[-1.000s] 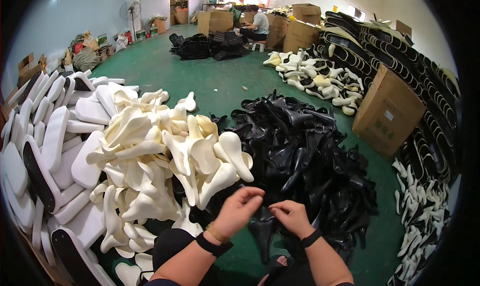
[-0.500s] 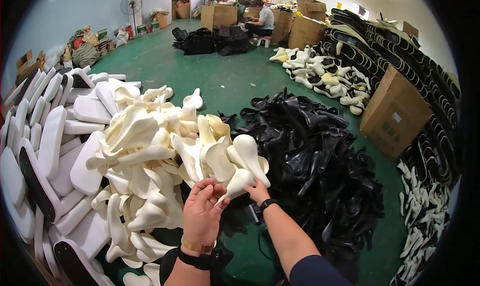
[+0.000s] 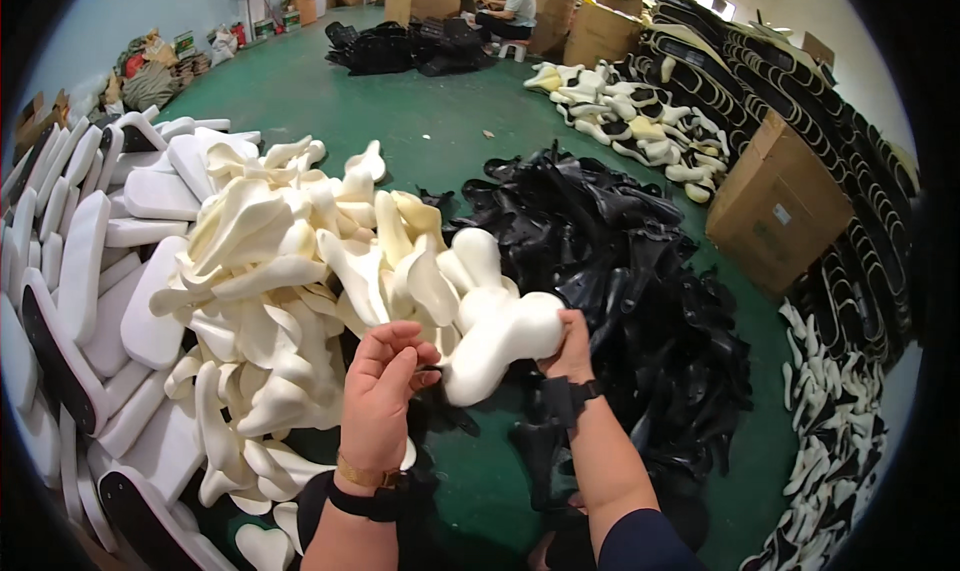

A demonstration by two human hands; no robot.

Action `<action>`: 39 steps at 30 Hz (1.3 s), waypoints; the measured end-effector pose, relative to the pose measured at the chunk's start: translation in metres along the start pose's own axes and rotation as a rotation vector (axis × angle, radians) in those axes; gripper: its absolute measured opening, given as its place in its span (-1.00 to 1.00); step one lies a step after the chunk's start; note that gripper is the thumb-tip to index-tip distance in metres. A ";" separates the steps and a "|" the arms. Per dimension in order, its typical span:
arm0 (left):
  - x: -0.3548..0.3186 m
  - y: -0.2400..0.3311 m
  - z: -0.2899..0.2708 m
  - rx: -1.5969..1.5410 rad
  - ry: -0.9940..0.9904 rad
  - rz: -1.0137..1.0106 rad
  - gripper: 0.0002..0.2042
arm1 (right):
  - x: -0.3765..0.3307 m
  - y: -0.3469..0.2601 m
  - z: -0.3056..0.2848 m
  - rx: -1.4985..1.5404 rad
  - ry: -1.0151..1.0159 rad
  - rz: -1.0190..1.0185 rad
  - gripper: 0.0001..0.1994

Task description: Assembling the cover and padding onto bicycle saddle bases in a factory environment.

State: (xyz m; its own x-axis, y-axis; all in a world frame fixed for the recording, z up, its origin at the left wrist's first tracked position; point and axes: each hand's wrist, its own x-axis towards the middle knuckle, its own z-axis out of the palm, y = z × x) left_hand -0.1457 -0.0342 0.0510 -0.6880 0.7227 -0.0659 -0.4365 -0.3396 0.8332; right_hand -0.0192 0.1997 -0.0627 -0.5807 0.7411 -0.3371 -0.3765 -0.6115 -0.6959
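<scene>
My right hand (image 3: 572, 349) grips one end of a cream foam saddle pad (image 3: 500, 341), holding it up with its smooth rounded face towards me. Close by on its left, my left hand (image 3: 388, 361) is closed, thumb against bent fingers; what they pinch, if anything, is too small to make out. The two hands are apart, and the left one does not clearly touch the pad. Behind it lies a heap of similar cream saddle pads (image 3: 262, 296). Black plastic saddle shells (image 3: 625, 281) are piled to the right.
White long pads (image 3: 150, 321), some with black backing, are stacked at the left. A tall cardboard box (image 3: 780, 206) leans at the right, before stacked black padded pieces (image 3: 850, 161). More cream and black saddles (image 3: 640, 116) lie beyond. A person (image 3: 510, 11) sits far back beside boxes.
My right hand has lifted the saddle pad away from the heap and turned it, bringing its broad face into view. My left hand has drawn slightly left, away from the pad. The view has shifted.
</scene>
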 end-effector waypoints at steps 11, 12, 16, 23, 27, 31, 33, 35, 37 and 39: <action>-0.015 -0.043 0.043 1.053 -0.374 0.562 -0.40 | -0.067 -0.009 -0.025 -0.155 -0.120 0.266 -0.62; -0.012 -0.052 0.037 1.005 -0.286 0.546 -0.55 | -0.066 -0.004 -0.031 -0.203 -0.112 0.339 -0.57; -0.009 -0.064 0.035 1.001 -0.148 0.364 -0.75 | -0.025 0.052 -0.112 -0.585 -0.014 0.201 -0.65; -0.010 -0.049 0.032 0.661 -0.037 0.222 -0.74 | -0.019 0.150 -0.202 -2.020 -0.299 -0.047 -0.68; -0.008 -0.047 0.045 0.410 -0.054 0.094 -0.56 | -0.026 0.149 -0.206 -2.311 -0.334 -0.154 -0.70; 0.002 -0.052 0.042 0.277 -0.073 0.055 -0.41 | -0.023 0.134 -0.194 -2.426 -0.432 -0.138 -0.74; 0.004 -0.057 0.036 0.225 -0.078 0.035 -0.32 | -0.023 0.115 -0.179 -2.420 -0.476 -0.103 -0.80; 0.003 -0.058 0.033 0.022 -0.037 -0.111 -0.27 | -0.022 0.099 -0.170 -2.383 -0.593 -0.023 -0.73; 0.003 -0.056 0.029 0.010 -0.070 -0.080 -0.26 | -0.026 0.076 -0.159 -2.266 -0.529 -0.033 -0.65; 0.002 -0.053 0.027 -0.037 -0.003 -0.119 -0.26 | -0.031 0.047 -0.155 -2.099 -0.417 -0.141 -0.63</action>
State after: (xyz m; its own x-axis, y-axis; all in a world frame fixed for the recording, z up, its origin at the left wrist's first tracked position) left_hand -0.1081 0.0013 0.0216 -0.6282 0.7612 -0.1614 -0.5359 -0.2729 0.7989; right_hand 0.0934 0.1908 -0.1830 -0.8224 0.4743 -0.3143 0.5588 0.7772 -0.2894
